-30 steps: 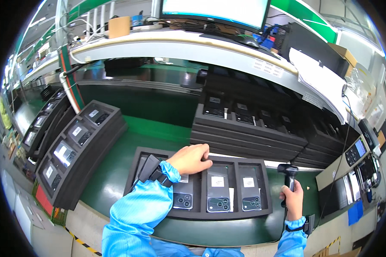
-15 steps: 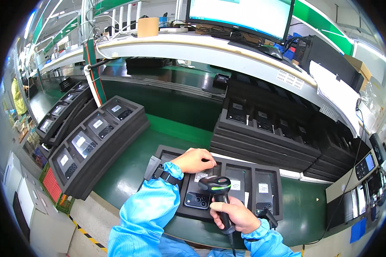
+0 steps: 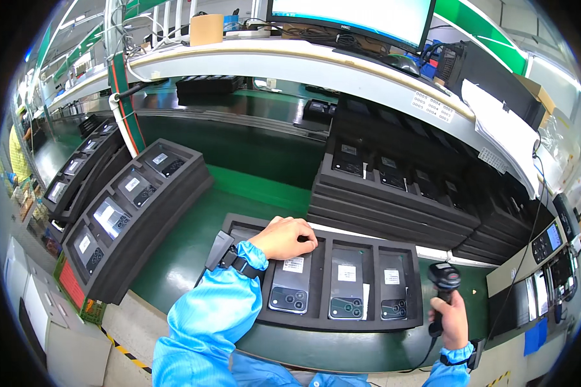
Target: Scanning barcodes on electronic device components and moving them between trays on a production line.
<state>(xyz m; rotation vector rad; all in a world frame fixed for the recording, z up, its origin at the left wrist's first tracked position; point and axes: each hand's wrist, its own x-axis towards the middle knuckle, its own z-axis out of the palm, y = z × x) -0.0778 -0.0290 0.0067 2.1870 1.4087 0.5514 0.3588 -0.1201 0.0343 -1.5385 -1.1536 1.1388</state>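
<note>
A black foam tray (image 3: pixel 323 277) lies on the green table in front of me. In its slots show a labelled phone (image 3: pixel 289 284), a middle phone (image 3: pixel 347 293) and a right-hand phone (image 3: pixel 393 294), camera ends toward me. My left hand (image 3: pixel 285 238) rests over the tray's far edge, at the top of the leftmost of these phones. Its fingers are curled closed; whatever they hold, if anything, is hidden. The left forearm covers part of the tray's left end. Right of the tray, my right hand (image 3: pixel 453 317) grips a black handheld barcode scanner (image 3: pixel 444 277), head up.
Stacked foam trays with phones (image 3: pixel 394 206) stand behind on the right. Another tray stack (image 3: pixel 135 213) sits at the left. A shelf (image 3: pixel 342 71) with a monitor (image 3: pixel 355 19) crosses above. A beige machine (image 3: pixel 519 271) stands far right. The scanner's cord hangs down.
My right hand has carried the scanner right, from above the tray to beyond its right end, uncovering the phones. The left hand stays at the tray's far edge. The whole view has shifted slightly.
</note>
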